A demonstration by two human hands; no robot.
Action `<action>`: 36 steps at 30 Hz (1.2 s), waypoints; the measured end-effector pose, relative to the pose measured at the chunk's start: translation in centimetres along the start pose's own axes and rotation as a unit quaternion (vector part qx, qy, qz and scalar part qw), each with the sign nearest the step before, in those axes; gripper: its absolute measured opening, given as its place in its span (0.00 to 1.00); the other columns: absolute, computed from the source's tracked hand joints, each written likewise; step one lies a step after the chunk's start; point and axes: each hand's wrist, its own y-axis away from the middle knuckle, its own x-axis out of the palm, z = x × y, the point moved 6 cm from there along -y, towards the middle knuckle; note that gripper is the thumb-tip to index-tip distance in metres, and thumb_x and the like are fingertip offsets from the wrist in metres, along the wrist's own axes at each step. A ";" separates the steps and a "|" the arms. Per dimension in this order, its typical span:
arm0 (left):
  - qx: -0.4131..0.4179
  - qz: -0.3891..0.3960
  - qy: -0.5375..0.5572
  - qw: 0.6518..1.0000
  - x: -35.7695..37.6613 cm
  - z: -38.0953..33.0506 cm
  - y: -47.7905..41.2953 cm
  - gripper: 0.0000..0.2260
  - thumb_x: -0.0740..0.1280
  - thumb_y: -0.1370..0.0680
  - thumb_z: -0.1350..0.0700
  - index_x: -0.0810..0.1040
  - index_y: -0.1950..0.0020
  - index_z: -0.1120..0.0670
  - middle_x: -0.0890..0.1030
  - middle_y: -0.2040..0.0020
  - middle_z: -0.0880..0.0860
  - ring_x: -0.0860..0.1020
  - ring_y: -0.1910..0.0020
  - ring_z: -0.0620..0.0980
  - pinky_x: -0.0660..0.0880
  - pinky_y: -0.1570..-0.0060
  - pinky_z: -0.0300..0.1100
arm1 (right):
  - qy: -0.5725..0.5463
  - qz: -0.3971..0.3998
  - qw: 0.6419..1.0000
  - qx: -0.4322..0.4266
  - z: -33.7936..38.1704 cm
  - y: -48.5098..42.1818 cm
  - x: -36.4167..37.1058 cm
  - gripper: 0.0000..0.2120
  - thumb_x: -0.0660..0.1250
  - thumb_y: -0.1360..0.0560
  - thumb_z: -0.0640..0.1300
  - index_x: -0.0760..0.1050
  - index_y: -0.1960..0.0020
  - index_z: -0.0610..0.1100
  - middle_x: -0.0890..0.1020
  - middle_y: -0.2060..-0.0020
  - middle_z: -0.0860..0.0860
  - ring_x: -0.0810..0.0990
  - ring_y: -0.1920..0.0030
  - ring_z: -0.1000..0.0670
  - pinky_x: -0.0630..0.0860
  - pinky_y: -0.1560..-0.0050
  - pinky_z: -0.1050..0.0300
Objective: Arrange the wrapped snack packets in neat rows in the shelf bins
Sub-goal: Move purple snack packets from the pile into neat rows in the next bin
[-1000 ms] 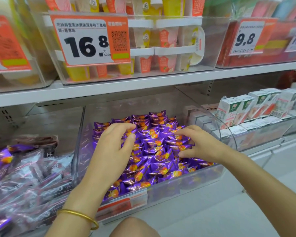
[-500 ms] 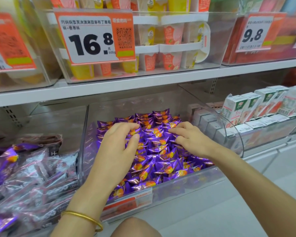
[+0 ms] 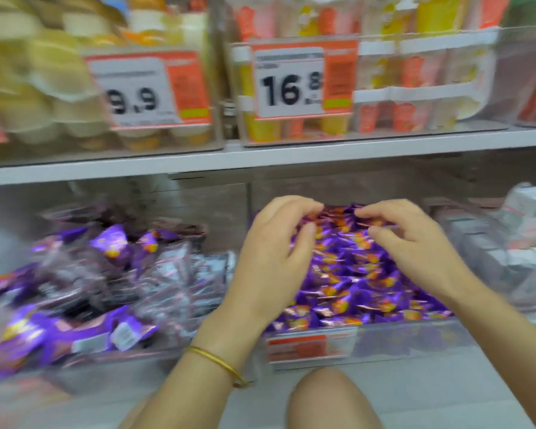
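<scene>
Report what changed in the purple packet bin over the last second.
Both hands slid toward the back of the clear bin: the left hand and right hand now curl their fingers over the rear purple packets, fingertips nearer each other. Blur hides whether either pinches a packet. The camera swung left, bringing a 9.9 price tag into view. The packets stay piled in the bin.

The snack packets (image 3: 353, 274) fill a bin (image 3: 415, 339). At its 9 o'clock a second bin (image 3: 130, 359) holds larger packets (image 3: 112, 243); at its 3 o'clock stand cartons (image 3: 532, 209). The left grip (image 3: 270, 258) and right grip (image 3: 415, 252) lie side by side over the packets' far rows. At 12 o'clock, the upper shelf (image 3: 384, 147) carries bins of cups (image 3: 412, 72), price tags (image 3: 291, 82) in front.
</scene>
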 end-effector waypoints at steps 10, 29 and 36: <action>-0.080 -0.088 -0.181 0.976 -15.5 7.3 6.3 0.12 0.62 0.28 0.63 0.80 0.49 0.56 0.77 0.49 0.45 0.73 0.46 0.41 0.72 0.47 0.41 | -0.094 0.163 0.961 -0.204 18.3 0.2 13.4 0.17 0.63 0.30 0.35 0.79 0.44 0.46 0.77 0.52 0.53 0.74 0.50 0.57 0.67 0.47 0.72; -0.180 0.255 -0.463 0.830 -19.3 12.5 11.6 0.16 0.60 0.23 0.41 0.73 0.37 0.42 0.71 0.41 0.41 0.61 0.41 0.47 0.57 0.46 0.43 | 0.169 0.421 0.834 -0.315 21.2 2.6 25.9 0.25 0.69 0.31 0.46 0.67 0.35 0.51 0.71 0.45 0.51 0.70 0.44 0.46 0.71 0.43 0.48; -0.177 0.153 -0.317 0.919 -20.4 12.1 11.6 0.09 0.66 0.25 0.45 0.74 0.46 0.41 0.74 0.53 0.38 0.65 0.50 0.42 0.57 0.51 0.40 | -0.008 0.369 0.905 -0.213 20.9 1.1 24.3 0.15 0.65 0.29 0.38 0.76 0.43 0.47 0.79 0.57 0.54 0.74 0.59 0.59 0.72 0.55 0.63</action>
